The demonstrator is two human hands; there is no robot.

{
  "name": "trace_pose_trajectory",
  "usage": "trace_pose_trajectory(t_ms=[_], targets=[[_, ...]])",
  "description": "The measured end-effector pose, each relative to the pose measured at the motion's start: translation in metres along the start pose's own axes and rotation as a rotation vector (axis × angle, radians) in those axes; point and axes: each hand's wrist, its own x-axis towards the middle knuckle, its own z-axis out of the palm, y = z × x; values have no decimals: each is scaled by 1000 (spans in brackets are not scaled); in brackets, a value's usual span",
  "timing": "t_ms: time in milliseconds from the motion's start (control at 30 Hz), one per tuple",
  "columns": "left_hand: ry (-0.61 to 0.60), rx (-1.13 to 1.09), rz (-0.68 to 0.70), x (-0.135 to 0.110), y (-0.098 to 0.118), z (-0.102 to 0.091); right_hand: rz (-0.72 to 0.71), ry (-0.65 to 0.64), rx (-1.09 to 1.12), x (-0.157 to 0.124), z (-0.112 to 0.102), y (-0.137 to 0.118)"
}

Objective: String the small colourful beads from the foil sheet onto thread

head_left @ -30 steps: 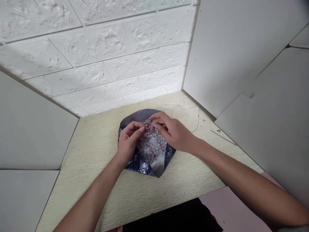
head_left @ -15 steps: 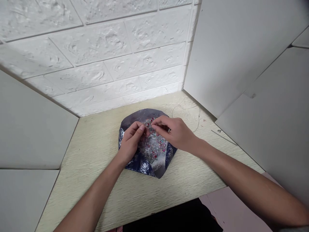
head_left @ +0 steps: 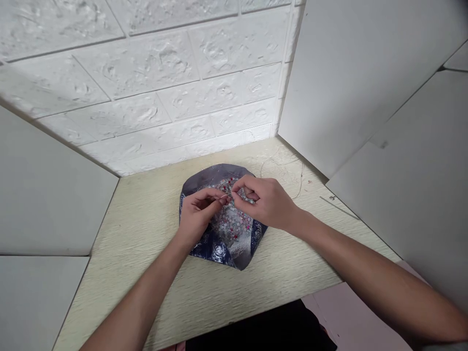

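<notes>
My left hand [head_left: 197, 218] pinches what may be a needle [head_left: 224, 196] over the beads [head_left: 232, 222]. My right hand [head_left: 265, 202] pinches just beside it; I can't tell what it holds.

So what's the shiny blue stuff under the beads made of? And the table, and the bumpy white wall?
The blue sheet looks like glossy wrapping paper or thin plastic: its silver roses catch the light and its edges fold softly, but I can't tell which. The table looks like laminate with a dull, wood-like grain. The wall looks like soft white foam panels, shaped like lumpy bricks.
</notes>
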Motion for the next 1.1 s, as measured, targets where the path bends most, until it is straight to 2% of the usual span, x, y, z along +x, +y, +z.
trace_pose_trajectory(t_ms=[100,167,333,467,533,733,900,1000,1100], targets=[[51,200,80,-2,1,5,48,-50,-110,0,4,1],[27,367,185,-4,3,7,95,-85,-161,-1,6,2],[-155,699,344,-6,12,4,95,-138,-197,-2,6,2],[-363,954,361,-3,13,-1,120,-137,-219,-1,3,1],[-404,997,367,-2,11,-2,132,-128,-233,-1,1,2],[-386,962,367,0,5,-2,134,-151,-241,0,2,2],[-197,781,277,0,7,-3,131,-109,-234,-1,2,3],[-68,606,151,-1,6,-2,137,-95,-205,-1,1,2],[-20,295,18,0,6,-1,140,-87,-197,0,1,2]])
